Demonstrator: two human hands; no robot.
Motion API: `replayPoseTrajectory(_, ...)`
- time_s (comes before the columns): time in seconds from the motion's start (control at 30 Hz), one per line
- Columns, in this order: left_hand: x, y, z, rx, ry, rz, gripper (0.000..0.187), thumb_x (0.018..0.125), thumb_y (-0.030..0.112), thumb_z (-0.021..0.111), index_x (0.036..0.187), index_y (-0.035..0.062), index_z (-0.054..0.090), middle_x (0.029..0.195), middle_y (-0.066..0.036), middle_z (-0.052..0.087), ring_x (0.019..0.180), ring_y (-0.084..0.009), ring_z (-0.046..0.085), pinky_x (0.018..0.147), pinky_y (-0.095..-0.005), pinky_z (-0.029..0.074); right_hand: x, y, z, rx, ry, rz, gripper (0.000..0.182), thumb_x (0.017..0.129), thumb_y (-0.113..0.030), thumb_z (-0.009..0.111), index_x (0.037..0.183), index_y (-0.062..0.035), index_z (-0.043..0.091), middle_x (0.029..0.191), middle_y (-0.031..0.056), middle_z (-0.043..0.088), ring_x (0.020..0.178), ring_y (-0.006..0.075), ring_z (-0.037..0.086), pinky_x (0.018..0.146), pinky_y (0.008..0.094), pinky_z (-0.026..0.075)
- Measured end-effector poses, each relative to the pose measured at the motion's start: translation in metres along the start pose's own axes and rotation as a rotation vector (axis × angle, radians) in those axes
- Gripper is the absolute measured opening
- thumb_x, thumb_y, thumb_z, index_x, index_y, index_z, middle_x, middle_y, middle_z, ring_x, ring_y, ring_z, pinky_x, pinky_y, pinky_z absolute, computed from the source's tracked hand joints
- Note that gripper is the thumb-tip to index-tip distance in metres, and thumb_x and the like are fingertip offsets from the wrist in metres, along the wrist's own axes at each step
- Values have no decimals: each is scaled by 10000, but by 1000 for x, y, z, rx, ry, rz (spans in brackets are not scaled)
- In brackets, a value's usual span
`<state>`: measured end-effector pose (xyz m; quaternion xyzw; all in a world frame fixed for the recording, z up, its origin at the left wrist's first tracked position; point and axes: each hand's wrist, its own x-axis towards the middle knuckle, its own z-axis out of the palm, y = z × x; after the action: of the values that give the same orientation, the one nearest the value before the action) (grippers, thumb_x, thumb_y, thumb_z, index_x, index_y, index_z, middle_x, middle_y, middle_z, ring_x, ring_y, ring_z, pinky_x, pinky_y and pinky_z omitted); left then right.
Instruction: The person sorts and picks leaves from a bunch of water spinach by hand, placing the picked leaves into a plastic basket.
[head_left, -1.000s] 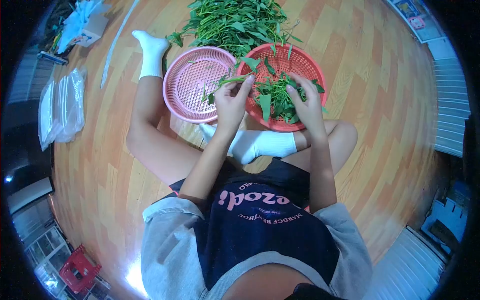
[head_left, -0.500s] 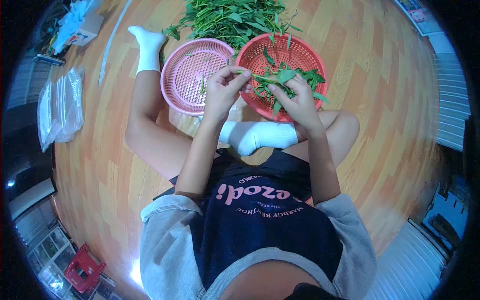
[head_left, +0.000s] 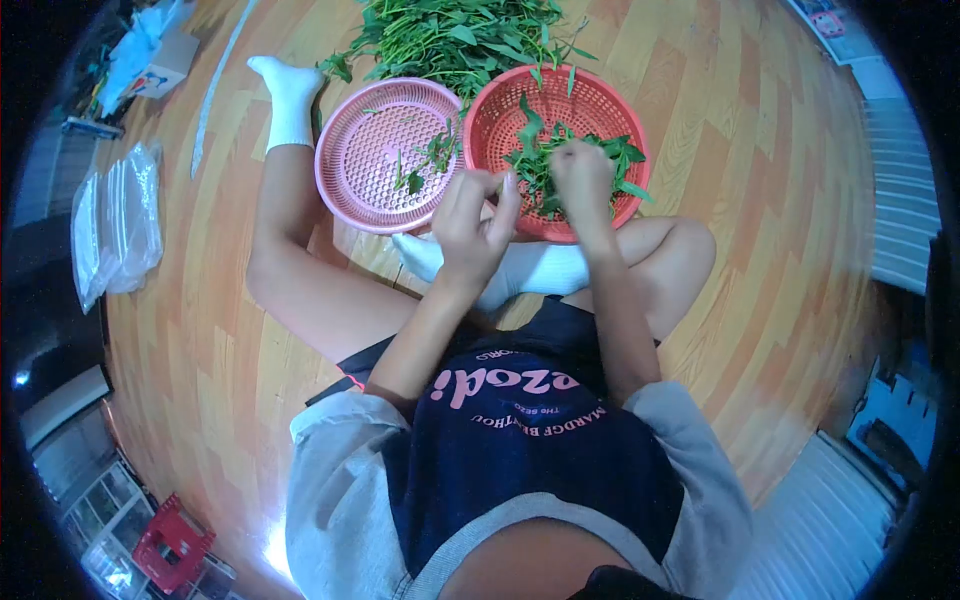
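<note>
My left hand (head_left: 474, 225) is closed in a pinch in front of the two baskets, thumb against fingers. What it pinches, if anything, is too small to make out. Over the red basket (head_left: 640, 130), my right hand (head_left: 582, 178) is curled and slightly blurred, its fingertips hidden from view. Beneath and around it lie cut leafy greens (head_left: 540, 172) inside that basket. To the left, touching or nearly touching the red one, sits a pink basket (head_left: 335, 170) with a few leaf and stem scraps (head_left: 415, 180) in it.
A large heap of leafy green stems (head_left: 460, 35) lies on the wooden floor (head_left: 730, 150) behind the baskets. My socked foot (head_left: 290, 95) is left of the pink basket. Clear plastic bags (head_left: 120, 230) lie at far left; a red stool (head_left: 172, 540) stands lower left.
My hands have moved apart from the stem they both held. The left came down toward me; the right closed over the red basket. More scraps show in the pink basket.
</note>
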<state>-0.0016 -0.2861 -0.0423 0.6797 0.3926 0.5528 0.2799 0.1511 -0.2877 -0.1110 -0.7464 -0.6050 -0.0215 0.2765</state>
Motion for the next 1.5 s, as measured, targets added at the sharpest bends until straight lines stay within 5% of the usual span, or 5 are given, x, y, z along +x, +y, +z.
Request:
replayPoseTrajectory(0.27, 11, -44, -2, -61, -335, -412, 129, 763, 98, 652, 762, -14, 589, 618, -73, 568, 570, -108, 549, 518, -248, 433, 0, 5, -48, 223, -39, -98, 422, 795, -306, 585, 1192, -179, 525, 1185, 98, 492, 1101, 287, 429, 897, 428, 313)
replayPoseTrajectory(0.87, 9, -9, -18, 118, -158, 296, 124, 725, 27, 655, 724, 4, 533, 659, -104, 542, 520, -207, 526, 481, -290, 419, -15, 5, -7, 341, -60, 132, 178, 754, -154, 572, 903, -92, 649, 1068, 54, 588, 1011, 250, 494, 862, 386, 336)
replayPoseTrajectory(1.1, 60, -99, -10, 651, 78, 65, 189, 743, 157, 656, 789, -15, 594, 649, -123, 566, 618, -281, 571, 585, -381, 453, -28, 40, -13, 475, 1, 322, 250, 847, -123, 482, 1063, -47, 583, 952, 130, 605, 856, 250, 568, 760, 348, 428)
replayPoseTrajectory(1.3, 81, -123, 107, 427, -525, -423, 600, 789, 551, 497, 701, -25, 642, 626, -198, 599, 632, -351, 604, 636, -405, 463, -32, 36, -20, 702, -16, 573, 238, 910, -155, 478, 1043, 3, 596, 686, 41, 591, 617, 61, 537, 567, 198, 439)
replayPoseTrajectory(1.5, 70, -158, 142, 72, -283, -454, 391, 831, 303, 566, 619, -25, 590, 538, -133, 561, 497, -221, 550, 509, -340, 417, -38, 38, -18, 810, -17, 504, 219, 888, -153, 523, 995, 16, 612, 661, 26, 584, 599, 54, 536, 543, 187, 427)
